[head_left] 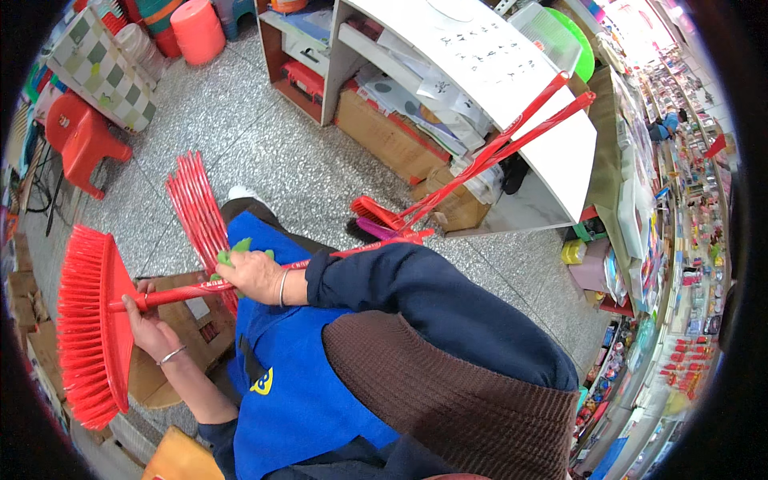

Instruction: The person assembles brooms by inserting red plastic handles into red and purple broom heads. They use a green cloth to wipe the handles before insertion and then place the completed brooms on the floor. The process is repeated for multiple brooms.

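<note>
Red broom (118, 344) lies across the scene's near left, its handle (180, 294) clasped by the left hand (152, 326) beside the head and by the right hand (254, 278) with a green cloth (240, 246), which might slide and twist the shaft should either grip slacken.

Speckled grey floor (232, 120) bears red chair (72, 128), pinkish-red cylinder (198, 34).

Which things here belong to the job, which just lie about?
Job:
red broom, gripped by left hand nearer the bristles and by right hand
green item at right hand, kind unclear
red poles, probably

Lying about, apparently:
red chair
white counter
cardboard box under it
</note>
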### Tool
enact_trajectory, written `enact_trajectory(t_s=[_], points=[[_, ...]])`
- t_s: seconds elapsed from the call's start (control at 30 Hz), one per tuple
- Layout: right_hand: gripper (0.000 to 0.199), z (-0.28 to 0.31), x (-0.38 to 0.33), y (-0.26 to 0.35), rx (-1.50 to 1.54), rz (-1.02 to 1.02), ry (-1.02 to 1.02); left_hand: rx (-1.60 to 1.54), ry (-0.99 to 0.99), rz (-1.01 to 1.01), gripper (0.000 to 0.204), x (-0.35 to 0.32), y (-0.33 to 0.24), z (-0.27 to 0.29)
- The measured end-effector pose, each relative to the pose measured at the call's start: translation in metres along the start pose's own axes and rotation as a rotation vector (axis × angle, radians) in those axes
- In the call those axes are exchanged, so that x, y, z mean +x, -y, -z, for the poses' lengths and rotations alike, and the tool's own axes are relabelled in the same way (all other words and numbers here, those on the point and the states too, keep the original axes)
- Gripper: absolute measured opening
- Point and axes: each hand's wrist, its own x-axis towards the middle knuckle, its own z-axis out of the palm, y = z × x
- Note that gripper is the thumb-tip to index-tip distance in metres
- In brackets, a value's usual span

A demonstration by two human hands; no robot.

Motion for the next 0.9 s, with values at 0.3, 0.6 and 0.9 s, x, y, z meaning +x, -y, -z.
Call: enact_trajectory(t_s=[0.3,0.6,0.9], points=[[0.014,-0.003,-0.002,-0.011,0.243,0.084,0.216,-0.102,-0.116,0.003,0.037,-0.036,-0.003,-0.015],[0.037,0.043,0.011,-0.009,0.908,-0.286,0.979,-0.117,0.041,0.029,0.044,-0.07,-0.02,-0.038],[0.036,0.052,0.031,0.002,0.879,-0.297,1.033,-0.178,0.03,-0.085,0.041,-0.068,-0.025,-0.042]])
